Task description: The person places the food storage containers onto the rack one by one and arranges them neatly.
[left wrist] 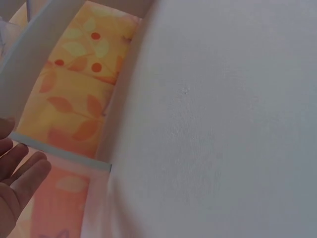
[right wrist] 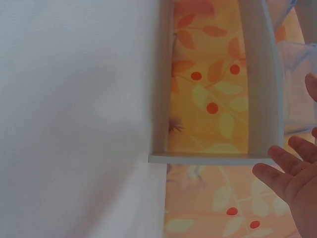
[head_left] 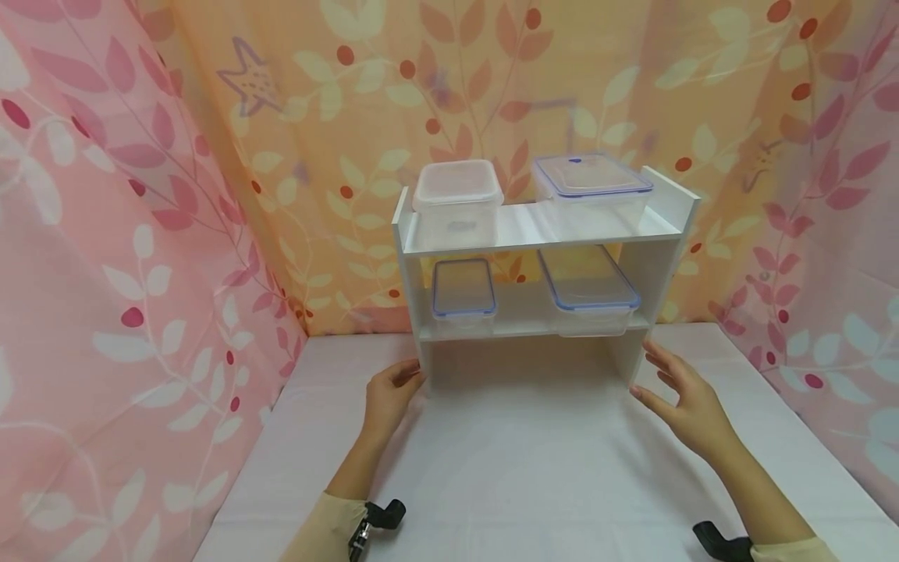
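Note:
A white two-tier shelf (head_left: 521,225) stands on the table in the head view. On its top board sit a clear container with a whitish lid (head_left: 458,183) at left and a larger blue-rimmed container (head_left: 597,176) at right. The lower board carries a small blue-rimmed container (head_left: 463,289) and a bigger blue-rimmed one (head_left: 590,281). My left hand (head_left: 392,398) is at the shelf's lower left side, fingertips by the panel; contact is unclear. Beside the right panel, my right hand (head_left: 691,406) has its fingers spread and thumb apart, holding nothing.
White cloth covers the table (head_left: 520,476). Behind hangs an orange leaf-patterned curtain (head_left: 337,257), with pink patterned curtains (head_left: 168,351) at both sides. The shelf's side panel (right wrist: 213,159) shows end-on in the right wrist view.

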A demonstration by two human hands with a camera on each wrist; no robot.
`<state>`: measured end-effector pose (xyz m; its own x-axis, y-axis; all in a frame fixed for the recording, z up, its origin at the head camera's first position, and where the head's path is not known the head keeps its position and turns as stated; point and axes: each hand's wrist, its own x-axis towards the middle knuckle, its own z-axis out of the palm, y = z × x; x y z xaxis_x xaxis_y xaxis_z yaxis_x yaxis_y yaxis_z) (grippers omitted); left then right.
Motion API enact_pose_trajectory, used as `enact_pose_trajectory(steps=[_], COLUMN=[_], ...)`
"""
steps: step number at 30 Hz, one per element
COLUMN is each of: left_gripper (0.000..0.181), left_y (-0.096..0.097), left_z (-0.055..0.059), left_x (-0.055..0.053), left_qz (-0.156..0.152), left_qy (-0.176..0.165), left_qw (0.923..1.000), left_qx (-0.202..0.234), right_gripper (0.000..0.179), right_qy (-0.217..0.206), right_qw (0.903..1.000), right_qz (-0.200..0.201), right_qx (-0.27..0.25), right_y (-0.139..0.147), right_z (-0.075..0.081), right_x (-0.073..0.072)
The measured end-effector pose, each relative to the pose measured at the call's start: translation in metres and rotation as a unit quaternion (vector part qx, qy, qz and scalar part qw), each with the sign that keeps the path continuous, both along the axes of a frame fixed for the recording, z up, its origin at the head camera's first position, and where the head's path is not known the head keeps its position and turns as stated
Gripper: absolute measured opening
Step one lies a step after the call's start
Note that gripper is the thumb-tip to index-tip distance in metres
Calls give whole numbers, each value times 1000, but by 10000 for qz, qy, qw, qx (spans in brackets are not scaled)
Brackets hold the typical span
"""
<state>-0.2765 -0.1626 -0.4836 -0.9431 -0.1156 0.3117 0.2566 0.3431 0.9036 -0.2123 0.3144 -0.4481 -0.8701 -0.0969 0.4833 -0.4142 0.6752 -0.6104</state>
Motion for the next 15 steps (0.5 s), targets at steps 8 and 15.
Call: enact_pose_trajectory(steps=[8,15], left_gripper=[28,20], left_y=[-4,-16], left_z=[9,15], left_x=[10,22], left_qz=[-142,-528], left_qy=[-214,-70], left_qw=[9988,9949], left_qx=[-408,-862], right_gripper=[79,78], right_qy=[496,771], right_qw=[9981,9940], right_qz=[72,178], right_qx=[354,754], right_y=[0,2], right_z=[-3,-3], right_x=[6,12])
